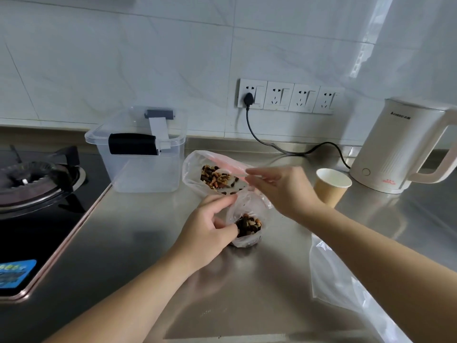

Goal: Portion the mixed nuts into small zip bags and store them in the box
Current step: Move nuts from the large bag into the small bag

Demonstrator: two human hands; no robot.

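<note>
A small clear zip bag (249, 211) stands on the steel counter with mixed nuts (248, 225) in its bottom. My left hand (210, 224) grips the small bag's left side, fingers curled round it. Behind it lies a large clear bag (195, 167) with a red zip strip and more mixed nuts (215, 178) inside. My right hand (279, 189) pinches the rim where the large bag's mouth meets the small bag's top. A clear plastic storage box (138, 169) with black latches stands at the back left, open on top.
A gas hob (32, 194) fills the left side. A brown paper cup (331, 186) stands right of my hands, with a white kettle (400, 144) and its black cord (272, 144) behind. Spare clear bags (346, 280) lie at the lower right under my right forearm.
</note>
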